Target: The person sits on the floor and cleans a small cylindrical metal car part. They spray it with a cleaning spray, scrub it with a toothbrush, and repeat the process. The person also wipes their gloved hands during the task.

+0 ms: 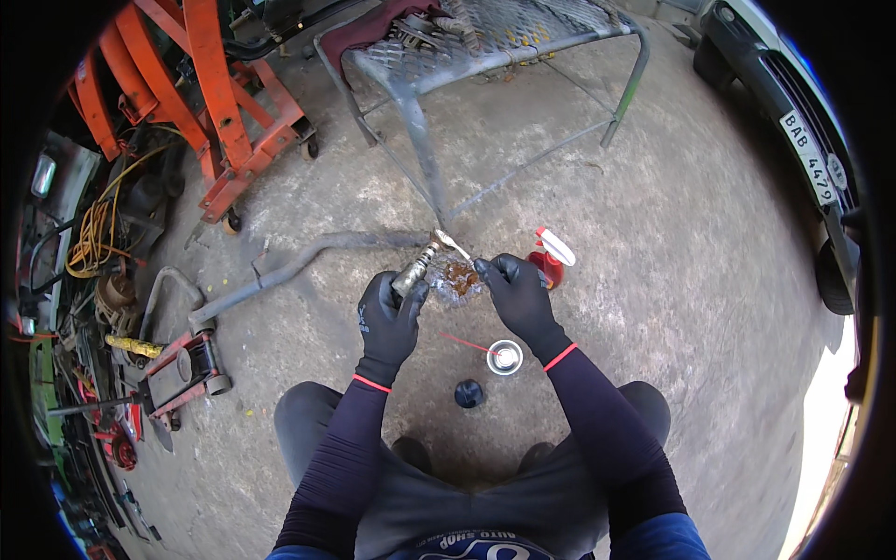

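My left hand [390,313], in a black glove, is closed around a greasy metal cylindrical tool [411,274] with a narrower ribbed neck. Between the fingertips of my gloved right hand [515,291] is a slim white brush [455,246], its head against the tool's far end. Below them on the floor lies a clear plastic sheet or bag [446,297] with brown, greasy-looking matter [461,276]. Beside my right hand stands a red spray bottle [549,268] with a white trigger. Nearer me are an aerosol can [505,357] with a thin red straw and a round black cap [469,394].
A grey metal bench [485,65] holding parts and cloth stands ahead. A bent exhaust pipe [299,263] lies on the concrete to the left, near a floor jack [182,369] and an orange hoist [219,103]. A parked vehicle [793,103] is at far right.
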`<state>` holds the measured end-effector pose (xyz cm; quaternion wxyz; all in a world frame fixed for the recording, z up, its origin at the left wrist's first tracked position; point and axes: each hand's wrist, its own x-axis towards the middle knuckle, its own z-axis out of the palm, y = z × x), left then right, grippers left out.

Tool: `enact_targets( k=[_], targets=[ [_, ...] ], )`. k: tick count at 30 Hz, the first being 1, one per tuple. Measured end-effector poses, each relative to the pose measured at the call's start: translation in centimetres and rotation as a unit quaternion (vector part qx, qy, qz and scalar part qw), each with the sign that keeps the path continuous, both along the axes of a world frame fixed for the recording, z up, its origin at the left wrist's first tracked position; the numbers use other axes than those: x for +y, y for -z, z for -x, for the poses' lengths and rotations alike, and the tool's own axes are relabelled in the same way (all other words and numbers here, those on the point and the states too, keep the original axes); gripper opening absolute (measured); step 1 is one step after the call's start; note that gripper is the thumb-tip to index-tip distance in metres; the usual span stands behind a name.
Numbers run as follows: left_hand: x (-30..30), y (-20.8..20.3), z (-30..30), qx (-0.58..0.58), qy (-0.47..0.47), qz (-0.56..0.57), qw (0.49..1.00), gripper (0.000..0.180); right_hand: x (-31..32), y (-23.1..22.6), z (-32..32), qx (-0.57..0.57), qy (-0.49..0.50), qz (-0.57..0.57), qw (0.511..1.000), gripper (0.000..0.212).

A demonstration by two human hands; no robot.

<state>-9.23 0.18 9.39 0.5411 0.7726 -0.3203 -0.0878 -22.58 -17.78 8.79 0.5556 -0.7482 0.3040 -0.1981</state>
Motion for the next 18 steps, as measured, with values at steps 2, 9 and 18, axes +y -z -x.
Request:
enact_targets(
  k=[2,9,18],
  targets=[
    [0.1,-0.4,0.3,-0.107,0.005,-0.062,0.992,0.028,0.7,0.2,-0.2,0.008,-0.003,-0.016,1.000,0.035],
    [-0.2,-1.6,0.6,-0.251,0.009,-0.101,0.963,0.030,-1.5,-1.2,1.3,0.047,0.071,0.026,0.996,0.042],
    [0.3,-1.7,0.0,-0.334,0.016,-0.116,0.935,0.034,-2.8,-1.8,1.6,0.045,0.029,0.042,0.998,0.044]
  ],
)
